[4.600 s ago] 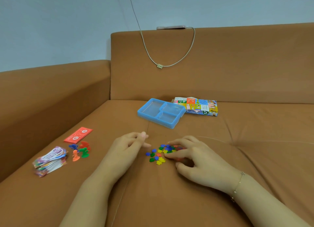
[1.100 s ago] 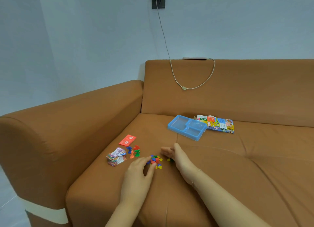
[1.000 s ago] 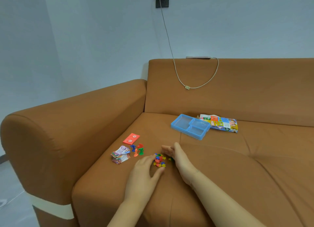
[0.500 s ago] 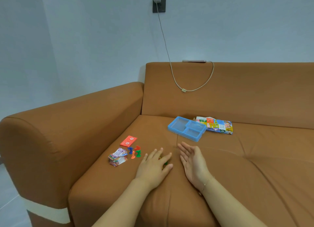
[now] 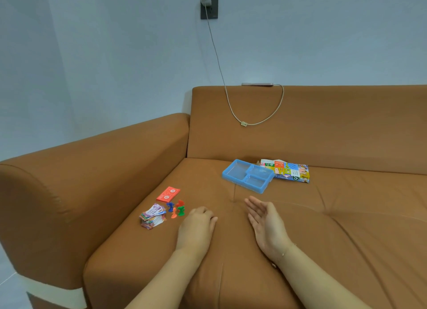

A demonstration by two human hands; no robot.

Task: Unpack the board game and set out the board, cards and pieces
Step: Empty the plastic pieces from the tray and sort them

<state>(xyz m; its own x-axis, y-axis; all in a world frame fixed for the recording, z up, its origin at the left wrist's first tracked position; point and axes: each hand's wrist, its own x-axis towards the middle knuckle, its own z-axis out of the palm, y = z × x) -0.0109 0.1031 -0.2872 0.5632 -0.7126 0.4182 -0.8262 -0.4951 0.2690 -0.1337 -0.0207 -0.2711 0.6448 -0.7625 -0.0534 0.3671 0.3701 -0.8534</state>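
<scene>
Left hand (image 5: 196, 225) is curled, contents unseen; pawns (image 5: 176, 209) and cards (image 5: 153, 218) lie just left. Right hand (image 5: 265, 221) lies flat-fingered, tray (image 5: 247, 176) beyond.

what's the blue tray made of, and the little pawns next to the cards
Blue tray: looks like thin moulded plastic, glossy and slightly see-through, with pressed compartments. Pawns: seemingly solid plastic in blue, red, orange and green, smooth; too small to judge finer finish.

Left hand (image 5: 196, 225) lay knuckles-up with fingers curled under; anything beneath it was hidden. Print on the card stack (image 5: 153, 218) and red card (image 5: 168, 194) was too small to read. Blue tray (image 5: 247, 175) covered the game box's (image 5: 288, 172) near corner. Both forearms ran off the bottom edge.
</scene>
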